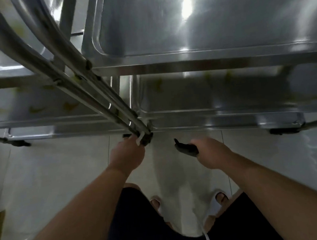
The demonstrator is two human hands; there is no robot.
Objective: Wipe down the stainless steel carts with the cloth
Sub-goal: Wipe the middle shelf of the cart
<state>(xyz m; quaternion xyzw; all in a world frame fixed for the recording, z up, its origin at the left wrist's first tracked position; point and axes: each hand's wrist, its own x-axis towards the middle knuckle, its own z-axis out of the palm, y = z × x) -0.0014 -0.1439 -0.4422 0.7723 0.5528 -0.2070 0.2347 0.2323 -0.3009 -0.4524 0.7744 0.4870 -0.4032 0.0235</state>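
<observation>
Person is standing at two stainless steel carts parked side by side, looking down past the shelves to the floor (47, 180)

Left hand (127, 154) is gripping the bottom end of the leg posts (97, 90) where the two carts meet, fingers curled round the tubing near the caster. Right hand (210, 152) is clenched round a dark cloth (185, 148), one end poking out to the left. The cloth is hanging in the air just near of the right cart's lowest shelf edge (218, 125), touching no metal

Progress, judging by surfaces only:
- right cart top shelf (204, 25) is looking clean and glossy, no debris visible, so probably done
- right cart lower shelf (189, 96) is showing a few yellow-green scraps, blurred, could be reflections
- left cart lower shelf (43, 107) is carrying several yellow-green leaf-like bits, so not wiped yet, or only partly
- posts are looking smeared, can't tell from blur

Estimate: early to mid task. Lower shelves on both carts, the rails and the legs are likely left. Cloth is sitting closest to the right cart's bottom rail, so that edge or the junction posts look like the step in hand
</observation>
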